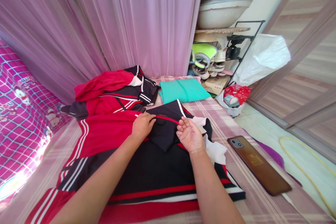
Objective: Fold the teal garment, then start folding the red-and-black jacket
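A black and red track jacket [154,168] with white stripes lies spread across the bed in front of me. Its dark collar area [165,134] has a red line and a white stripe. My left hand [143,126] is palm down at the left of this dark cloth, its fingers closed on the fabric. On the other side my right hand [191,137] is turned palm up, fingers loosely curled and slightly apart beside the cloth. Nothing shows in that palm. White fabric [215,150] sticks out to the right of this hand.
More red and black clothing [118,91] is heaped behind. A folded teal cloth [185,90] lies at the bed's far edge. A phone [258,164] with a cable rests at right. Beyond stand a shoe rack [244,37] and bags; a purple curtain [147,17] hangs behind.
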### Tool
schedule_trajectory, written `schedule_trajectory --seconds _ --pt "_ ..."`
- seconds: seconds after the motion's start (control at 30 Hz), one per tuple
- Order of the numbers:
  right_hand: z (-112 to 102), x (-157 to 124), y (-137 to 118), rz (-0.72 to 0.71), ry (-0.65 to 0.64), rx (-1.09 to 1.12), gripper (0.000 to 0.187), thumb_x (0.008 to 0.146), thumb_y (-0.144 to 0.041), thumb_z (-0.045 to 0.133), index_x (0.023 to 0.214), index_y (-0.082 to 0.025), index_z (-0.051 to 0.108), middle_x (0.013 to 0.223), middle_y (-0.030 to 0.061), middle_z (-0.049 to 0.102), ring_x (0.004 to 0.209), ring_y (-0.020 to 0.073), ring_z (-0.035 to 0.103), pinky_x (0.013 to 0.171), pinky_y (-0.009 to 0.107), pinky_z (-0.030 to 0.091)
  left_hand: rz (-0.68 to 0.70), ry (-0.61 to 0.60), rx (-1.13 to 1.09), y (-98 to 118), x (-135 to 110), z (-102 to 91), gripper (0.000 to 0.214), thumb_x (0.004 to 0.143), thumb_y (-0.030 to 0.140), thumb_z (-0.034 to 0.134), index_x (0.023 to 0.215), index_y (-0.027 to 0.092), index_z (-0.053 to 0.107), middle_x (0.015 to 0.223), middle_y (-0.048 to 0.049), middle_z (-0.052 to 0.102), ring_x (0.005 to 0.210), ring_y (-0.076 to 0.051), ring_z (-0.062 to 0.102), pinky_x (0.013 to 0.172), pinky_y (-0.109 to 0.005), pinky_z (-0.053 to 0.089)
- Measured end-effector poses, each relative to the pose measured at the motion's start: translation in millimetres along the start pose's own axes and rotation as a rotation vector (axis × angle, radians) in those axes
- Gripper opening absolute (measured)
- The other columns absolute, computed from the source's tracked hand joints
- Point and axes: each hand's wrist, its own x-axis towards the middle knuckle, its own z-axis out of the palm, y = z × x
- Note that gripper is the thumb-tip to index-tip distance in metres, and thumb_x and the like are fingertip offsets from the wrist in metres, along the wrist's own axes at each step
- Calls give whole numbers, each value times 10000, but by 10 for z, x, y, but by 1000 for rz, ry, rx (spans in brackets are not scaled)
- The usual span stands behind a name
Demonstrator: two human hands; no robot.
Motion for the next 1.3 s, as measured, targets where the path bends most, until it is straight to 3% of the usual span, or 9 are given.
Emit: schedule_trajectory --seconds 0.2,0.37,0.67,0.87,1.07,1.3 --pt "-10 15 12 14 16 7 125 817 -265 677 930 -220 707 809 8 751 664 129 666 530 220 498 -63 -20 44 76 149 103 307 932 443 528 1062 270 746 1101 -72 700 1051 -249 611 902 -348 464" --pt "-32 28 18 12 5 -14 124 814 -278 685 929 -237 701 809 -9 750 660 120 666 531 214 495 -39 -14 66 118 165 157 351 974 395 431 1046 254 744 1102 -97 690 1061 -253 617 898 -354 465" --pt "-10 23 15 25 37 11 109 824 -249 650 915 -230 708 795 -4 750 649 126 663 519 218 493 -303 85 -417 -162 106 131 257 895 361 525 940 260 757 1042 3 768 989 -209 680 839 -282 488" --pt "22 3 12 20 47 4 120 803 -243 674 914 -216 711 789 -2 750 645 116 661 506 202 483 -306 146 -581 -389 -197 133 278 816 434 566 863 223 741 885 -2 765 844 -194 679 747 -265 484" --pt "46 -2 20 21 82 -17 101 811 -242 660 891 -216 716 765 -6 755 625 111 664 486 190 488 -375 223 -391 -670 -642 -12 434 845 584 480 694 220 661 704 -4 710 693 -182 625 661 -274 436" --pt "-9 26 42 5 70 -105 109 790 -271 697 893 -241 718 792 -10 762 641 121 682 508 203 518 -342 277 -412 -926 -952 72 494 863 594 399 709 216 678 760 -31 735 734 -203 652 712 -291 471"
